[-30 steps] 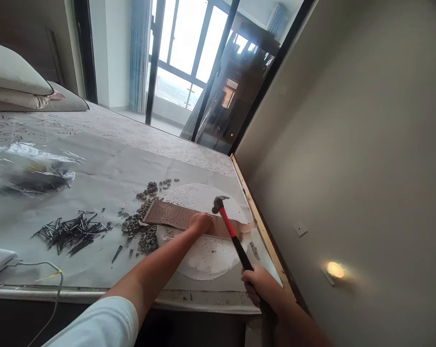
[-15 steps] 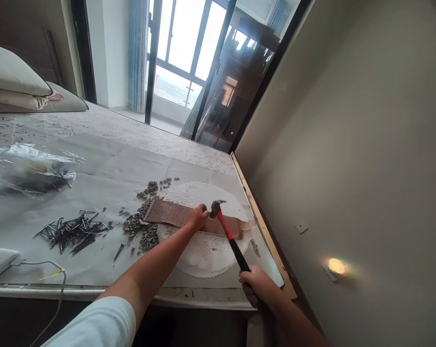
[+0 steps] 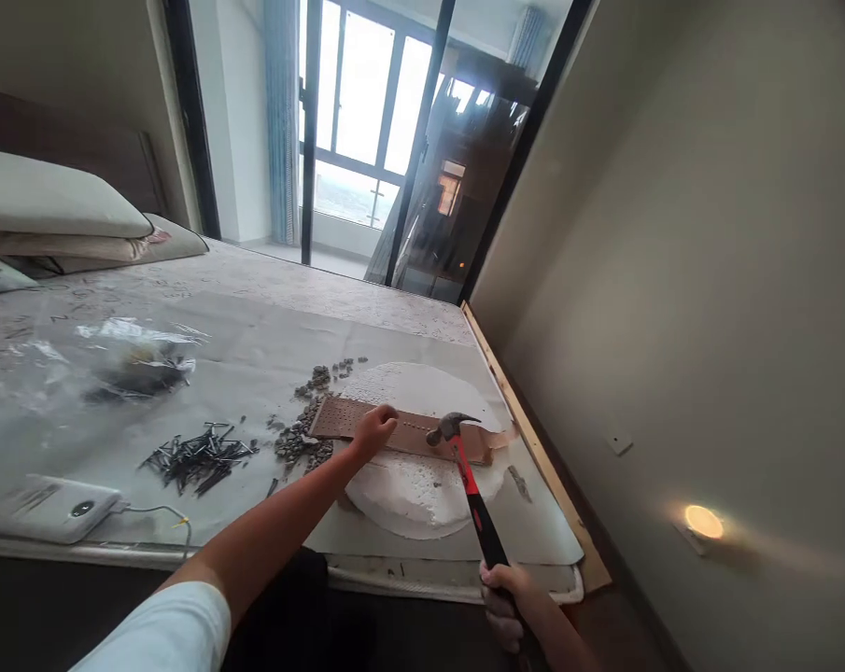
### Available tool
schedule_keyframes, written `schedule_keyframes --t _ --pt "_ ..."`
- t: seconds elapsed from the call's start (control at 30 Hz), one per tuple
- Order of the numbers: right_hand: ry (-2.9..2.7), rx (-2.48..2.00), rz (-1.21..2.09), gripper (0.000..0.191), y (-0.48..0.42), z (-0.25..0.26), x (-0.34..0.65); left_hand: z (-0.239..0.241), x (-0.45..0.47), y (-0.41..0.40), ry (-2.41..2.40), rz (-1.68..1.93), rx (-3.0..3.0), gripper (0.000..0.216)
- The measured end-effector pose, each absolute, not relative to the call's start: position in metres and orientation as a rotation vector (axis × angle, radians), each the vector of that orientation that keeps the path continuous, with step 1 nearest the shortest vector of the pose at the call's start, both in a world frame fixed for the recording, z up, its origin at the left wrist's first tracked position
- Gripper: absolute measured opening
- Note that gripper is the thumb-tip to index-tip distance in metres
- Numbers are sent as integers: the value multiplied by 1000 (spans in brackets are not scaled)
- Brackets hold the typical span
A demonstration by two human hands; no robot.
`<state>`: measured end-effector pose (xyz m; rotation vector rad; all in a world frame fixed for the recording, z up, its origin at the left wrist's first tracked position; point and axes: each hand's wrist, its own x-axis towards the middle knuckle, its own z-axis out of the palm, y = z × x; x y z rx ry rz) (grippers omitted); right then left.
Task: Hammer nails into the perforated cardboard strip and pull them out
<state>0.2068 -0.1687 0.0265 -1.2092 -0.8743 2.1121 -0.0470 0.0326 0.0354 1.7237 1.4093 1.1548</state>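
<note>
A claw hammer [image 3: 476, 504] with a red and black handle is gripped in my right hand [image 3: 510, 597]. Its metal head lies over the right part of a brown strip [image 3: 422, 437], which has rows of small holes or dots. My left hand [image 3: 376, 429] is closed, resting on or just above the strip's middle; what its fingers hold, if anything, is hidden. A line of small bumps runs along the strip between hand and hammer head. Beneath the strip is a round white foam-like slab [image 3: 401, 499]. To the left lies a pile of dark nails [image 3: 199, 457].
Grey crumbled bits [image 3: 300, 439] lie left of the slab. A clear plastic bag [image 3: 142, 369] with dark contents and a white power bank [image 3: 68, 509] with a cable are farther left. A wooden edge [image 3: 534, 448] runs beside the wall at right.
My left hand has drawn left along the strip, away from the hammer head. The hammer head sits lower over the strip's right part. The whole view has shifted rightward.
</note>
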Motion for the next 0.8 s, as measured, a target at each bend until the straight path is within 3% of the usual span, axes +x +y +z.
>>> schedule_keyframes --t 0.2,0.37,0.5,0.8 --pt "-673 -891 2295 43 -182 11 206 24 -166 -27 1837 1107 1616 23" --pt "-658 -923 2295 49 -187 -1 205 -3 -247 -55 2299 581 1582 21" --pt "-645 -876 2261 48 -190 -6 201 -23 -252 -65 2247 230 1749 18" --pt "-642 -751 2311 41 -180 6 193 -17 -228 -51 2302 -13 1729 15"
